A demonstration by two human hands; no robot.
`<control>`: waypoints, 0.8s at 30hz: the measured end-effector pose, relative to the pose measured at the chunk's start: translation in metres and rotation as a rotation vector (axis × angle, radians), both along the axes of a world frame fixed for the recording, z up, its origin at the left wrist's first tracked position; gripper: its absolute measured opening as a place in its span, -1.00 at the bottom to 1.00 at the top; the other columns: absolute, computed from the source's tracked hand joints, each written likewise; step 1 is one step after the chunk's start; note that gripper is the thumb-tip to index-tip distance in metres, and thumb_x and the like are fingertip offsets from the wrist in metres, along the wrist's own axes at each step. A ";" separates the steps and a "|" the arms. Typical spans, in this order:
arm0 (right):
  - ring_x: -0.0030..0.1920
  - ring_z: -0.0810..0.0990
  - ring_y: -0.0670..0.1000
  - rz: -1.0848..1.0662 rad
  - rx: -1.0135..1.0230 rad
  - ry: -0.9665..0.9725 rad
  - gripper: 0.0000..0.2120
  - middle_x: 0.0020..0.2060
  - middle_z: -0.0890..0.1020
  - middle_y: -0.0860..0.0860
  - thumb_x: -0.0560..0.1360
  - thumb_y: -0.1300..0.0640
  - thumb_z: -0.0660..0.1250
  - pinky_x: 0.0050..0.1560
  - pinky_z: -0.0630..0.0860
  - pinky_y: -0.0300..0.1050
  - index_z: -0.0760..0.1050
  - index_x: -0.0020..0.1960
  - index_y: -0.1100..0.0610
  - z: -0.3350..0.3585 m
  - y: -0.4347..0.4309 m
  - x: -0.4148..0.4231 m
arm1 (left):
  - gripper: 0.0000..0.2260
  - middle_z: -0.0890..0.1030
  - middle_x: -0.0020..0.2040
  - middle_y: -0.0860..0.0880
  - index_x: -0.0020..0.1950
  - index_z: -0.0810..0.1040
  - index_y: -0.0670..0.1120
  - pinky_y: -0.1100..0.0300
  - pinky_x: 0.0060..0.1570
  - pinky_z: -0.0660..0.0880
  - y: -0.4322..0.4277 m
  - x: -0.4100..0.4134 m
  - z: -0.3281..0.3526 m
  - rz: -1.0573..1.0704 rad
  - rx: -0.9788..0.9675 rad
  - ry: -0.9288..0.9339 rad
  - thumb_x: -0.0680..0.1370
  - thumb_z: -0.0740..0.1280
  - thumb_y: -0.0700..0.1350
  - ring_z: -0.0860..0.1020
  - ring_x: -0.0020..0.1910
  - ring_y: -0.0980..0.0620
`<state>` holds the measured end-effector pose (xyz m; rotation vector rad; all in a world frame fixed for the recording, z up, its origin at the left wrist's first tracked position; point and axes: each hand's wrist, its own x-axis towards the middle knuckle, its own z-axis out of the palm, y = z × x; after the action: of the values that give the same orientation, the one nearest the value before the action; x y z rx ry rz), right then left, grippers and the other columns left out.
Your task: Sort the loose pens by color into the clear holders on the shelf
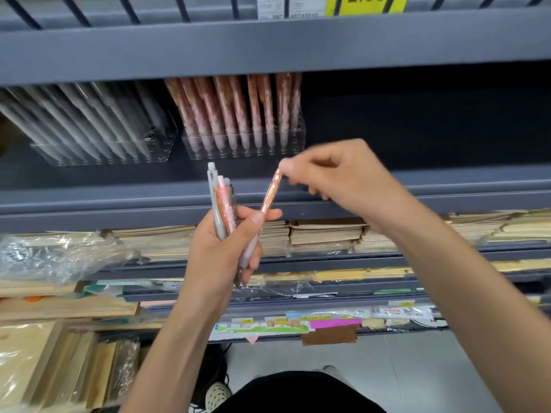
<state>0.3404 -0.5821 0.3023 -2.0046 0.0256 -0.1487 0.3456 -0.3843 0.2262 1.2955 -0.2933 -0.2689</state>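
**Head view: two hands holding loose pens below the pink-pen holder**

The pink-pen holder (244,147), a clear block, is standing on the dark shelf (417,186) and serves here as the reference point. Pink pens (238,108) are standing in it in rows, leaning back under the shelf above. Just to its left, a second clear block, the grey-pen holder (104,150), is carrying grey pens (89,114) that are leaning to the left.

Below the pink-pen holder and in front of the shelf edge, the left hand (222,248) is curling its fingers round a bundle of pens (225,204). The bundle is pointing upright. A grey pen (214,198) is standing tallest on its left side, with pink ones beside it.

Below and to the right of the pink-pen holder, the right hand (337,177) is pinching the top end of a patterned pen (269,195) between thumb and fingertips. This orange-pink pen is slanting down to the left. Its lower part is passing under the left thumb and through the left palm.

Far above and right of the holder, a yellow price label (363,3) is showing on the upper shelf. Well below it, stacks of brown notebooks (328,231) are lying flat, and crumpled plastic wrap (44,254) is lying below and to the left.
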 end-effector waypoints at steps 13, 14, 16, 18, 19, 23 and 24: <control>-0.31 0.65 0.08 -0.270 0.452 -0.364 -0.92 -0.29 0.66 0.09 0.59 0.31 0.26 -0.26 0.59 -0.09 0.50 -0.07 0.23 0.028 -0.044 0.009 | -0.57 0.37 -0.45 0.03 -0.19 0.43 -0.04 0.36 -0.62 0.21 -0.028 -0.011 0.005 -0.015 -0.054 0.083 0.44 0.45 0.29 0.23 -0.63 0.11; -0.31 0.66 0.07 -0.301 0.429 -0.429 -0.90 -0.31 0.66 0.06 0.57 0.33 0.24 -0.24 0.59 -0.08 0.51 -0.09 0.23 0.030 -0.048 0.014 | -0.53 0.33 -0.46 0.04 -0.20 0.39 -0.04 0.36 -0.62 0.20 -0.028 -0.012 0.006 -0.009 -0.047 0.084 0.43 0.43 0.32 0.22 -0.63 0.11; -0.27 0.68 0.08 -0.322 0.390 -0.510 -0.82 -0.34 0.67 -0.01 0.52 0.38 0.22 -0.20 0.59 -0.07 0.54 -0.17 0.20 0.030 -0.054 0.021 | -0.51 0.32 -0.44 0.06 -0.17 0.38 -0.05 0.35 -0.62 0.20 -0.029 -0.013 0.006 -0.001 -0.052 0.085 0.43 0.40 0.36 0.22 -0.62 0.12; -0.21 0.68 0.12 -0.312 0.359 -0.534 -0.73 -0.34 0.68 -0.04 0.44 0.38 0.20 -0.15 0.58 -0.04 0.56 -0.24 0.09 0.030 -0.054 0.027 | -0.52 0.33 -0.42 0.07 -0.12 0.42 -0.04 0.36 -0.62 0.20 -0.030 -0.014 0.007 0.008 -0.074 0.103 0.44 0.36 0.38 0.23 -0.61 0.13; -0.20 0.68 0.14 -0.312 0.345 -0.534 -0.71 -0.34 0.68 -0.05 0.41 0.35 0.19 -0.11 0.59 -0.01 0.57 -0.27 0.02 0.030 -0.054 0.032 | -0.54 0.33 -0.42 0.06 -0.11 0.45 -0.02 0.36 -0.62 0.20 -0.030 -0.014 0.007 0.008 -0.089 0.118 0.46 0.34 0.38 0.23 -0.60 0.13; -0.14 0.68 0.09 -0.362 0.121 -0.485 -0.78 -0.29 0.67 -0.06 0.40 0.22 0.19 0.09 0.58 0.16 0.52 -0.23 -0.07 0.027 -0.050 0.048 | -0.70 0.33 -0.41 0.02 -0.11 0.50 0.00 0.36 -0.62 0.19 -0.030 -0.013 0.006 -0.010 -0.162 0.189 0.55 0.29 0.23 0.21 -0.61 0.12; -0.11 0.68 0.10 -0.356 0.041 -0.453 -0.80 -0.25 0.67 -0.01 0.41 0.18 0.19 0.11 0.57 0.15 0.54 -0.20 -0.06 0.027 -0.049 0.051 | -0.74 0.32 -0.42 0.02 -0.11 0.50 -0.01 0.36 -0.62 0.19 -0.029 -0.012 0.005 -0.004 -0.162 0.193 0.56 0.26 0.18 0.20 -0.62 0.11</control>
<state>0.3911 -0.6308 0.3295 -1.8684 0.0948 -0.8190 0.3337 -0.4132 0.2314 1.1000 -0.1501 -0.3636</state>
